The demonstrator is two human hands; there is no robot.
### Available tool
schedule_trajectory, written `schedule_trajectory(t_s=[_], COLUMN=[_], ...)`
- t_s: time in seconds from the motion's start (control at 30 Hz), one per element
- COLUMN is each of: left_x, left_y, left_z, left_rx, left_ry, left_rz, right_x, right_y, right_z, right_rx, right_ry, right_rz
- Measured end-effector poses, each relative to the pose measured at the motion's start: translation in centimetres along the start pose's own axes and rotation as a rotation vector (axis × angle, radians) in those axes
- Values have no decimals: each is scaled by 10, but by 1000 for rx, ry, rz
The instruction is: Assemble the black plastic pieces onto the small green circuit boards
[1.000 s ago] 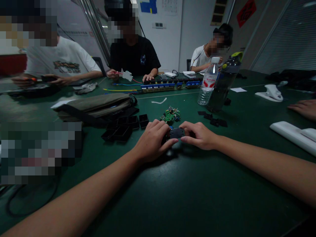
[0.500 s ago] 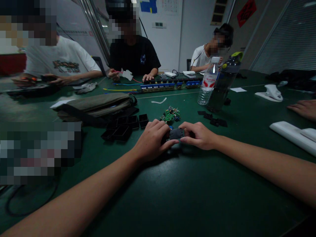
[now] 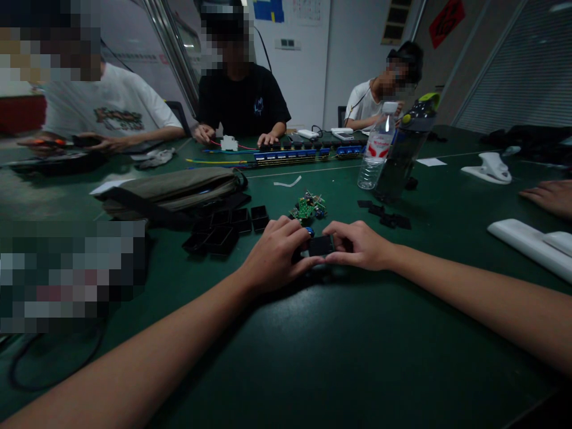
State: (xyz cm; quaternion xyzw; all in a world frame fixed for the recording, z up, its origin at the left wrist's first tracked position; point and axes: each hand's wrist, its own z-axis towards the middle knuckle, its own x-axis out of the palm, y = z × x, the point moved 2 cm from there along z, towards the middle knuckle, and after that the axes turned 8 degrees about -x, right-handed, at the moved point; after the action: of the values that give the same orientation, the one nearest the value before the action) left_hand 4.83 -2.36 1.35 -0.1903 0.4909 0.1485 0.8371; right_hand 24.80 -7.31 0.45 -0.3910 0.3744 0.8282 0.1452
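Between my two hands is a small black plastic case (image 3: pixel 320 245), held just above the green table (image 3: pixel 339 339). My left hand (image 3: pixel 279 253) grips its left side with thumb and fingers, and my right hand (image 3: pixel 357 245) pinches its right side. A bit of blue (image 3: pixel 309 232) shows by my left fingertips; what it belongs to is hidden. Just beyond lies a pile of small green circuit boards (image 3: pixel 308 205). Several open black boxes (image 3: pixel 221 232) sit to the left of my left hand. Thin black pieces (image 3: pixel 388 215) lie past my right hand.
A grey-green bag (image 3: pixel 179 190) lies at the left. A clear water bottle (image 3: pixel 378 149) and a dark drinking bottle (image 3: pixel 406 155) stand at the back right. White plastic parts (image 3: pixel 531 244) lie far right, near another person's hand (image 3: pixel 549 196). People sit across the table.
The black case has turned in my fingers, its face now darker and smoother. Across the table, a person in a black shirt has lowered a white part onto the table.
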Motion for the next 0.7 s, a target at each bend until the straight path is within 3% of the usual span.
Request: schedule_trajectory(t_s=[0.7], left_x=[2], left_y=[0], left_z=[0], left_rx=[31], left_ry=[36], left_rz=[-5], right_x=[-1], right_y=[0], right_z=[1], right_rx=[-66], right_ry=[73], right_rz=[-108])
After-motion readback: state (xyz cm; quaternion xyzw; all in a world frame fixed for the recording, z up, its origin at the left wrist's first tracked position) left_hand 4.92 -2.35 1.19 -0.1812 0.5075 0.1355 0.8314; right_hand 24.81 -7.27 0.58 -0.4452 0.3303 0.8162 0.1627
